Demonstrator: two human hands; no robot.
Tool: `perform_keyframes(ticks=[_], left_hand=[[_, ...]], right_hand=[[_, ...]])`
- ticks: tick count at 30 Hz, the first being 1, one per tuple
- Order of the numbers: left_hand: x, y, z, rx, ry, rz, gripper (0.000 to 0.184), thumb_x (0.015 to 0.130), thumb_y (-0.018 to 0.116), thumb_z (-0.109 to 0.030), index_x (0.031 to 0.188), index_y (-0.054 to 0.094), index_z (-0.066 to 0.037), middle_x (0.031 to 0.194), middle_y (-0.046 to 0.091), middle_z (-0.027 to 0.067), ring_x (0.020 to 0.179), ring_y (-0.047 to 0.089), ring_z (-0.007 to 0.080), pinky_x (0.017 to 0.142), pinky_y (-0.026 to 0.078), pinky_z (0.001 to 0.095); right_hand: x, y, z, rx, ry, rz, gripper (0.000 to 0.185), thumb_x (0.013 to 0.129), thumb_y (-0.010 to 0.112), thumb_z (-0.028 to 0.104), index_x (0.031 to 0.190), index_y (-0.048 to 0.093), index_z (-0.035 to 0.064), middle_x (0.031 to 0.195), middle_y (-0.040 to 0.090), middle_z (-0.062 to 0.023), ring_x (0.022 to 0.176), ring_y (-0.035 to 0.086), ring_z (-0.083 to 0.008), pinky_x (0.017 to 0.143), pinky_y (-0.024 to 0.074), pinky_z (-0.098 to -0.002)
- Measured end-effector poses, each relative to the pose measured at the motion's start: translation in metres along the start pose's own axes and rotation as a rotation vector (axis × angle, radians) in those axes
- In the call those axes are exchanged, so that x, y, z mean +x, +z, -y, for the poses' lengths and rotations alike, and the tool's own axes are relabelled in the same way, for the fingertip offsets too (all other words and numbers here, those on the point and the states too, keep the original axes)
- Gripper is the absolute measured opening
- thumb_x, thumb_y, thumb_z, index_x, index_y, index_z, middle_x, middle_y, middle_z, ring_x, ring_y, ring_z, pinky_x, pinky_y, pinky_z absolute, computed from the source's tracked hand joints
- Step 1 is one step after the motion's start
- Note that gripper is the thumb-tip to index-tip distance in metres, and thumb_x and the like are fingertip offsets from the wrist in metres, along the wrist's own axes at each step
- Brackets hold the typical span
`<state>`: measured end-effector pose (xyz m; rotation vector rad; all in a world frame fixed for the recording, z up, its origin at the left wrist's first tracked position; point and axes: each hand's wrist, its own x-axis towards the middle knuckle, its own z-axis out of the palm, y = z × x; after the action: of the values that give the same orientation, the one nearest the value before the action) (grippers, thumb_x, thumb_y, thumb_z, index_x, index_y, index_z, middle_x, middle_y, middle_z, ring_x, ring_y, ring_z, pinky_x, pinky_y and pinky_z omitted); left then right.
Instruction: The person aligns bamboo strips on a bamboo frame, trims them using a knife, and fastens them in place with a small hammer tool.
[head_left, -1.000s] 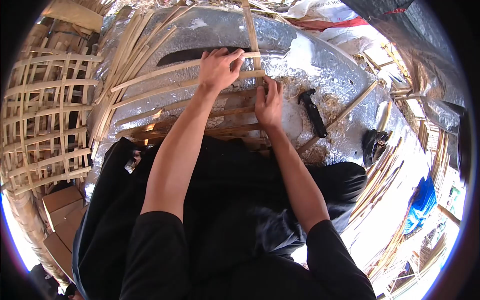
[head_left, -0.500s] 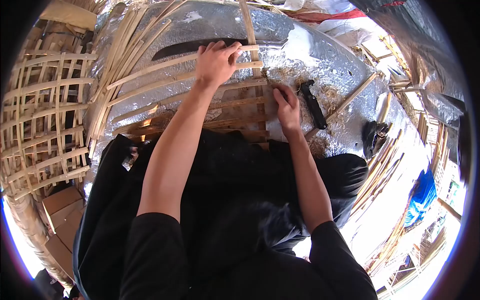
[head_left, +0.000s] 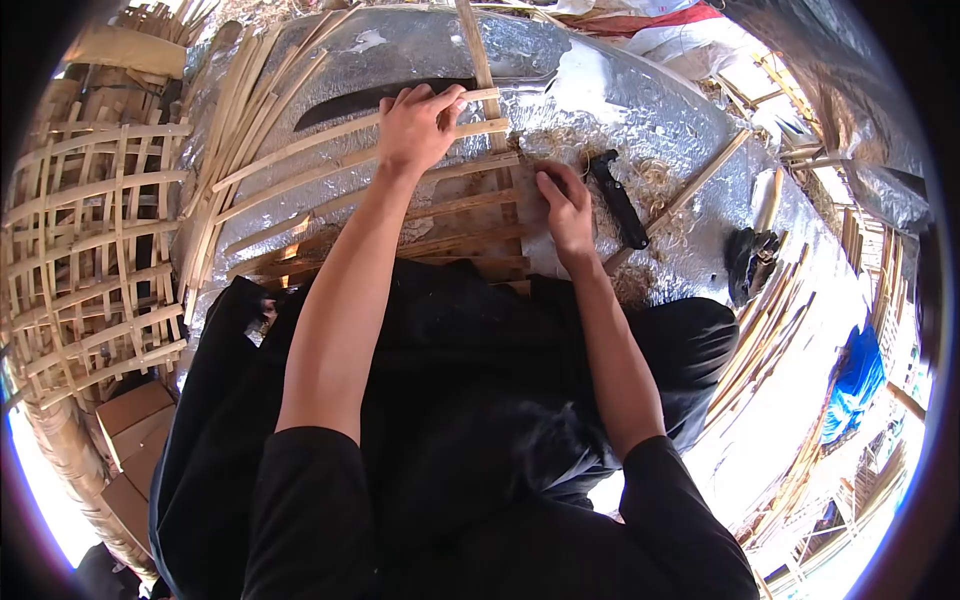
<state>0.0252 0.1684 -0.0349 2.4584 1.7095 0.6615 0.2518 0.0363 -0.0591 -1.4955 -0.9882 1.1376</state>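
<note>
My left hand point(head_left: 412, 128) is closed on the top bamboo strip point(head_left: 300, 150), close to its right end. Several more strips lie below it in rows, their right ends over an upright bamboo slat point(head_left: 478, 45). Just right of those ends is my right hand point(head_left: 565, 205), its fingers loosely bent and apart, with nothing visible in them. A long dark-bladed knife point(head_left: 350, 103) lies behind my left hand, partly hidden by it. Beside my right hand rests a black tool point(head_left: 620, 205) that looks like a folding knife or its sheath.
A shiny foil sheet point(head_left: 670, 130) covers the floor, with curly shavings point(head_left: 655, 180) on it. At the left stand woven bamboo lattices point(head_left: 90, 240) and a cardboard box point(head_left: 135, 425). Loose bamboo strips point(head_left: 765, 345) lie at the right, near a blue plastic bag point(head_left: 855, 385).
The whole view has shifted slightly as my head moved. My left hand stays on the top strip. My right hand has drawn slightly away from the strip ends.
</note>
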Motion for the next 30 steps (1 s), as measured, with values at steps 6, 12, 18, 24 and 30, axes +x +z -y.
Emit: perform_keyframes(ticks=[6, 12, 18, 24, 30], left_hand=[[0.0, 0.004, 0.002, -0.023, 0.009, -0.037, 0.015, 0.101, 0.064, -0.032, 0.114, 0.072, -0.03, 0.084, 0.064, 0.0043, 0.088, 0.066, 0.0272, 0.081, 0.046, 0.0466], [0.0, 0.009, 0.008, -0.043, 0.01, -0.035, 0.022, 0.102, 0.062, -0.035, 0.121, 0.073, -0.031, 0.09, 0.067, 0.0051, 0.094, 0.068, 0.0289, 0.086, 0.046, 0.0494], [0.0, 0.005, 0.005, -0.082, -0.022, 0.009, 0.023, 0.102, 0.062, -0.034, 0.121, 0.074, -0.03, 0.091, 0.069, 0.0051, 0.095, 0.068, 0.0282, 0.088, 0.047, 0.0504], [0.0, 0.007, 0.008, -0.085, -0.003, 0.015, 0.026, 0.099, 0.064, -0.03, 0.122, 0.074, -0.029, 0.093, 0.07, 0.0031, 0.095, 0.068, 0.0269, 0.089, 0.047, 0.0497], [-0.003, 0.009, 0.013, -0.06, 0.003, 0.005, 0.028, 0.098, 0.066, -0.035, 0.125, 0.074, -0.032, 0.097, 0.071, 0.0066, 0.098, 0.068, 0.0266, 0.092, 0.047, 0.0503]], right_hand=[[0.003, -0.001, -0.005, 0.01, 0.001, 0.012, 0.027, 0.1, 0.066, 0.015, 0.122, 0.071, 0.0, 0.11, 0.071, -0.0051, 0.102, 0.061, -0.0125, 0.093, 0.0475, -0.0283], [0.0, 0.004, -0.002, -0.058, -0.023, 0.013, 0.03, 0.099, 0.069, 0.017, 0.123, 0.07, -0.0004, 0.108, 0.071, -0.0067, 0.1, 0.063, -0.0138, 0.091, 0.0492, -0.029], [-0.003, 0.006, 0.002, -0.186, -0.081, 0.021, 0.038, 0.096, 0.072, 0.024, 0.124, 0.069, -0.0018, 0.111, 0.073, -0.0153, 0.102, 0.071, -0.0227, 0.091, 0.0547, -0.0355], [-0.005, 0.005, 0.001, -0.162, -0.087, 0.037, 0.039, 0.096, 0.073, 0.024, 0.126, 0.069, -0.0004, 0.113, 0.072, -0.0156, 0.103, 0.071, -0.0233, 0.093, 0.0543, -0.036], [-0.001, 0.004, 0.0, -0.186, -0.044, 0.051, 0.037, 0.097, 0.073, 0.024, 0.126, 0.069, 0.0016, 0.117, 0.072, -0.0144, 0.107, 0.07, -0.0244, 0.095, 0.0536, -0.0361]])
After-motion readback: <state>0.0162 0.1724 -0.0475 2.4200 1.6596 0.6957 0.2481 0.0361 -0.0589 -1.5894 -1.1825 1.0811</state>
